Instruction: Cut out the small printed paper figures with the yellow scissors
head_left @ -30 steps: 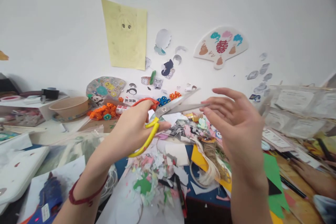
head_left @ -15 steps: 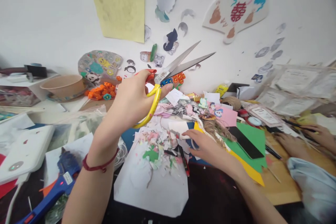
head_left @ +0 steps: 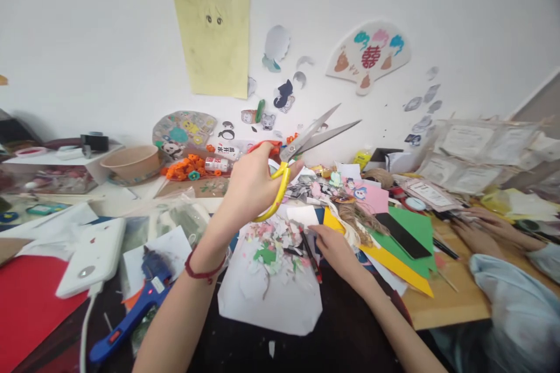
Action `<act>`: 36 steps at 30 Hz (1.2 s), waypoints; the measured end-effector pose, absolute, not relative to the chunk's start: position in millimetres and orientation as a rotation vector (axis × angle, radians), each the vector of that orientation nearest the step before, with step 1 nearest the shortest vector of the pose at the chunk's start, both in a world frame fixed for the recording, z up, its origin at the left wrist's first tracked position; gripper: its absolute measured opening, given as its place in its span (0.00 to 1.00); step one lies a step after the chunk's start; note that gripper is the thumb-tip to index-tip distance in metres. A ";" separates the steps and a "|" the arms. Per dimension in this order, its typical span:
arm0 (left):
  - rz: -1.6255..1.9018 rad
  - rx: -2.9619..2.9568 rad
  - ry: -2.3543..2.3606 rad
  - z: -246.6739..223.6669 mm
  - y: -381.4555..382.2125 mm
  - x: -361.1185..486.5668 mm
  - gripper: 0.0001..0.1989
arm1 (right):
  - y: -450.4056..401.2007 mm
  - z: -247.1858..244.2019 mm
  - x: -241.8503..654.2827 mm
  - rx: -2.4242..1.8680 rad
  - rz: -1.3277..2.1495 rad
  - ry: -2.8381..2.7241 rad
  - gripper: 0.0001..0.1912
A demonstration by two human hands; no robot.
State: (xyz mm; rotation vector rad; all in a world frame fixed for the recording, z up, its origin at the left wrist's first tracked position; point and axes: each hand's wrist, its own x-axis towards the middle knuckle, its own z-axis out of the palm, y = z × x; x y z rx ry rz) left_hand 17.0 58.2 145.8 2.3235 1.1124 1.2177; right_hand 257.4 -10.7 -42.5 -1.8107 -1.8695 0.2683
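Note:
A pair of scissors (head_left: 306,141) with one yellow and one red handle is held up in my left hand (head_left: 258,178), its blades apart and pointing up and right toward the wall. My right hand (head_left: 336,247) is low over the table, fingers apart and reaching left, beside a white paper piece (head_left: 301,215). Just left of those fingertips lies a black and red pen-like tool (head_left: 311,256). Small coloured paper scraps (head_left: 266,255), pink, green and white, are heaped on a large white sheet (head_left: 271,312) between my arms.
A blue glue gun (head_left: 131,317) and a white power bank (head_left: 93,259) with a cable lie at left. To the right are a black phone (head_left: 402,236), green paper (head_left: 422,227) and a co-worker's hands (head_left: 485,230). A round tan bowl (head_left: 131,164) stands near the wall.
The view has tilted up and turned slightly left, so more wall and red paper at left show. My left hand still holds the scissors with blades apart; my right hand stays beside the scraps.

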 end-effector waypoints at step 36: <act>1.258 1.244 0.873 2.0 43.3 24.8 0.13 | 17.0 -20.2 184.3 -0.939 1.229 -1.120 0.06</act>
